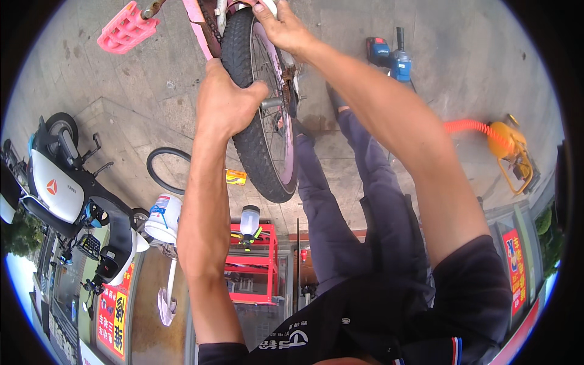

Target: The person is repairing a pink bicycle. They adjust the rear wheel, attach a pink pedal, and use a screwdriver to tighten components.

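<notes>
A pink bicycle's wheel [250, 121] with a knobby black tyre and pink rim stands at the top centre. Across the tyre's left side lies my left hand [228, 100], its thumb toward the axle and its other fingers hidden behind the wheel. The lower end of the pink chain guard [199, 27] meets this hand. My right hand [285, 30] is closed at the wheel's upper right, on a white bicycle part [267, 7] cut off by the picture's edge. A pink pedal [129, 28] sticks out to the left. Rusty parts [288, 79] show beside the hub.
At the left stands a white-and-black electric scooter [58, 182]. A loose black tyre [168, 170], yellow box [236, 177] and white bucket [163, 219] lie nearer, by a red tool cart [272, 267]. Blue power tools [399, 64] and a yellow compressor [506, 141] with an orange hose are right.
</notes>
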Demonstrator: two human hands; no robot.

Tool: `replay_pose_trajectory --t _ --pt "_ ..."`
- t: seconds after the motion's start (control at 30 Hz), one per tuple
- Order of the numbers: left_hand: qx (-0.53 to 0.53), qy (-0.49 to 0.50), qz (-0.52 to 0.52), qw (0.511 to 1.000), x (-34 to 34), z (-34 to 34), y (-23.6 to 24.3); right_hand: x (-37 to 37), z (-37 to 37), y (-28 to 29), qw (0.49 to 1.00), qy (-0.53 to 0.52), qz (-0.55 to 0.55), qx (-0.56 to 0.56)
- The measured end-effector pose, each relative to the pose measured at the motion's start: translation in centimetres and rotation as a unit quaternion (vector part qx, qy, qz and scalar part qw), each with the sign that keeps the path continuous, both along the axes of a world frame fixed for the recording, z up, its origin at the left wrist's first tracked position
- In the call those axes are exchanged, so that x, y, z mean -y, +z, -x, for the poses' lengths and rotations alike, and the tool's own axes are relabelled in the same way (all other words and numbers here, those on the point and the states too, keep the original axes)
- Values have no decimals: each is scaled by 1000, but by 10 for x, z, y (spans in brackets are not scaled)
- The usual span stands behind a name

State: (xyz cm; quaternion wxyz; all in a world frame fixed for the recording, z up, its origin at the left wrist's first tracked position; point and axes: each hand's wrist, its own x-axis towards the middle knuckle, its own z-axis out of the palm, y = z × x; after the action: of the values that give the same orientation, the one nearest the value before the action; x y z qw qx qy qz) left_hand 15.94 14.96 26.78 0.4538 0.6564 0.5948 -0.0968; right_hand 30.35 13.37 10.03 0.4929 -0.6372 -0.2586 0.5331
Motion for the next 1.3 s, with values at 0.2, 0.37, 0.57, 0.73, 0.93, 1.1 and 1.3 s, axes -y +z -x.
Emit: replay_pose_trajectory --t 0.2,0.37,0.57,0.73,0.93,1.1,1.3 --pt "1 11 1 1000 5 -4 5 1 -6 0 998 28 48 4" --pt "36 37 -5 999 2 -3 11 -4 -2 1 997 24 41 -60" --pt "42 70 -7 997 8 -2 11 11 -20 6 992 69 101 -27" --pt "23 77 0 997 6 -5 16 8 -17 26 992 77 96 34" --pt "51 87 -5 995 9 -1 13 9 -27 44 995 -8 76 64" --pt "41 101 -9 994 9 -5 15 -10 -57 43 973 -2 -25 231" --pt "9 124 9 992 9 -13 22 -31 -67 50 986 55 3 159"
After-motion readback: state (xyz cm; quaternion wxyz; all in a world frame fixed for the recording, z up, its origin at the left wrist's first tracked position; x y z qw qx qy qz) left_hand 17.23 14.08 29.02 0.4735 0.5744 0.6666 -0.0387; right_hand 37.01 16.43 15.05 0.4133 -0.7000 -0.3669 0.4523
